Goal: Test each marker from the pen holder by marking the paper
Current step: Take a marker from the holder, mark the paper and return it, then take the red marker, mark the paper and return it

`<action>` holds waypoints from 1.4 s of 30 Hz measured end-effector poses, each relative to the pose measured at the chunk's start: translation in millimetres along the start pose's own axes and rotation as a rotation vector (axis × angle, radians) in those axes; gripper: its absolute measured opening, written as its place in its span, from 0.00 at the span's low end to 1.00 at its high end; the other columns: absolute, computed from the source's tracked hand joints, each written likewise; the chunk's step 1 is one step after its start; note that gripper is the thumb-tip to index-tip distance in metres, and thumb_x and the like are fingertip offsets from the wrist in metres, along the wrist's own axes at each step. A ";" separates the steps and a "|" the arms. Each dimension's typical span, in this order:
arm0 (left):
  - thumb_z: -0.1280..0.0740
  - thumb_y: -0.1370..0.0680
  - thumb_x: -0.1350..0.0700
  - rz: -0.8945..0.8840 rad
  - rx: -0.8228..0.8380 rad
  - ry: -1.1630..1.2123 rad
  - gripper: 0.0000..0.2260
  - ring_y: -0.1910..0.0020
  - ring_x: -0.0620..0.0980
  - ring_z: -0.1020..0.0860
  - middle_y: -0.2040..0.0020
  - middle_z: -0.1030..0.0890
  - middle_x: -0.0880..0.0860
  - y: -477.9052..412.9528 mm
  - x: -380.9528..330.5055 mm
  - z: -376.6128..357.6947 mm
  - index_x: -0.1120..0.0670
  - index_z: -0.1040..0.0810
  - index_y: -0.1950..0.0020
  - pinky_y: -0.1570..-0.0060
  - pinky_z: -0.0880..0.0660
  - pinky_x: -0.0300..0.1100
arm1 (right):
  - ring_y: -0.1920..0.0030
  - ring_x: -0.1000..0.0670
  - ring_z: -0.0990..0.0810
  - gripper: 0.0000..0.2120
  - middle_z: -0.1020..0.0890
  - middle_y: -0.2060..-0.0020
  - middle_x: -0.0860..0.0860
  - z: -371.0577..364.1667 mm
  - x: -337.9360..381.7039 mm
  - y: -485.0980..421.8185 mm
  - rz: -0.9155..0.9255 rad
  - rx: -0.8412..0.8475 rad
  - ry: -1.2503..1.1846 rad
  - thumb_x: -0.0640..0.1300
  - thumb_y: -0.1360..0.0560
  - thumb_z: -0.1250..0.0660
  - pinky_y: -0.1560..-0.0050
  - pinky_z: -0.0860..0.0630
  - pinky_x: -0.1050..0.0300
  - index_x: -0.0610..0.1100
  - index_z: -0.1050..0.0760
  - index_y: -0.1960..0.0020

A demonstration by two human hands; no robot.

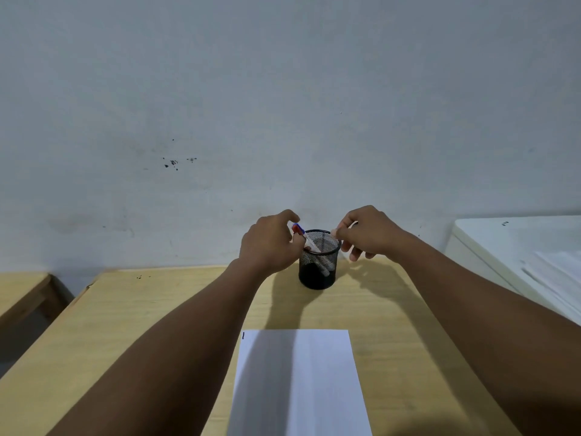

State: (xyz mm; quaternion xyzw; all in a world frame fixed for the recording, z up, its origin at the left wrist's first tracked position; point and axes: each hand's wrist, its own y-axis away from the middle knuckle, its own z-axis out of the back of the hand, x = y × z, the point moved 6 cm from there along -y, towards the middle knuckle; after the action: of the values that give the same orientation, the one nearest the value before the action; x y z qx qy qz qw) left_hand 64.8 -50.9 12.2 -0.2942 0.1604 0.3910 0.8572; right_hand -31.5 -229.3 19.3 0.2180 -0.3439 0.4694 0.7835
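At centre frame the left hand [270, 243] pinched a blue-capped marker [302, 236] leaning in the mesh pen holder [319, 265], while the right hand [366, 234] gripped its rim. The paper [298, 382], low in frame, bore one short mark, so testing looked barely begun. Next, lift the marker clear, uncap, and stroke.

Both bare forearms reach forward from the lower corners and converge toward the middle. The left hand [270, 243] shows its back to the camera, wrist slightly bent, fingers curled inward to the right with the thumb arched over the top; its grip looks closed, though what the fingertips meet is hidden by the hand itself. The right hand [367, 232] is level with it and near it, knuckles up, thumb and forefinger pinched together at the left, the remaining fingers hanging loosely curled below.
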 end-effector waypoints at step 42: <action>0.31 0.20 0.60 0.417 0.190 1.061 0.05 0.58 0.54 0.15 0.58 0.16 0.55 72.8 59.4 108.3 0.61 0.18 0.47 0.50 0.20 0.47 | 0.74 0.51 0.21 0.17 0.17 0.68 0.47 -88.7 112.3 70.4 -0.085 0.152 -0.804 0.57 0.21 0.31 0.71 0.29 0.59 0.42 0.21 0.50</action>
State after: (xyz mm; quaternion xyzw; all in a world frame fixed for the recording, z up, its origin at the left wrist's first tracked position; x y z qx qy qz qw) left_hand 52.2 89.5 38.6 -0.3338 0.6573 0.3345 0.5871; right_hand -27.9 -71.9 44.8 0.4555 -0.5776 0.3380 0.5871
